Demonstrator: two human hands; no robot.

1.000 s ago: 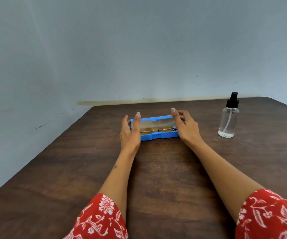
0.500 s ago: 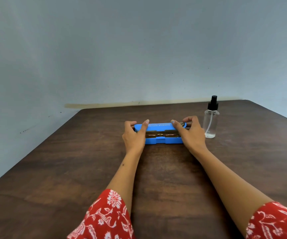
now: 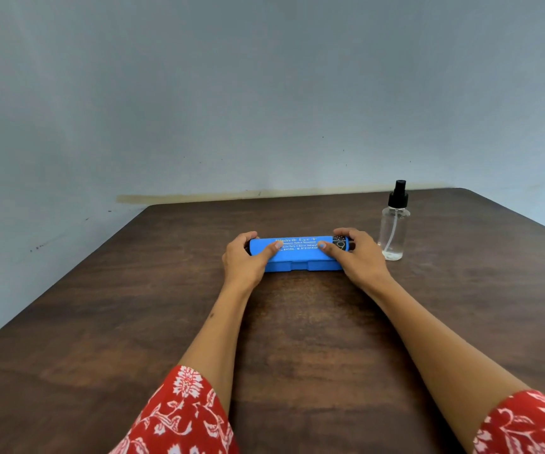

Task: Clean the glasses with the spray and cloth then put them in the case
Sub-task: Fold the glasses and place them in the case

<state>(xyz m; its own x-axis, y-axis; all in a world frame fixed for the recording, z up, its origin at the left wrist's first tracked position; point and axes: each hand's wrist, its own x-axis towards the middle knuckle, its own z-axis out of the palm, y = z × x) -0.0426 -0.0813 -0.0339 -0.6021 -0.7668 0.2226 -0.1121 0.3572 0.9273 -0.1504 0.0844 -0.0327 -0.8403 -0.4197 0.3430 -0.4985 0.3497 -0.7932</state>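
Note:
The blue glasses case (image 3: 298, 255) lies closed on the brown table (image 3: 300, 339), lid down with white print on top. My left hand (image 3: 247, 261) grips its left end, thumb lying on the lid and fingers curled behind. At the other end my right hand (image 3: 360, 257) holds it the same way. The glasses are hidden inside the case, and no cloth is in view. A clear spray bottle (image 3: 393, 232) with a black pump top stands upright just right of my right hand, apart from it.
The table's far edge meets a pale blue-grey wall (image 3: 264, 109) close behind the case. Its left edge runs diagonally toward me, and the rounded far-right corner lies beyond the bottle. Bare wood stretches between the case and my red patterned sleeves (image 3: 182, 417).
The case's lid has come down from open to fully closed, hiding the glasses. My thumbs have moved from the raised lid's edge onto its top.

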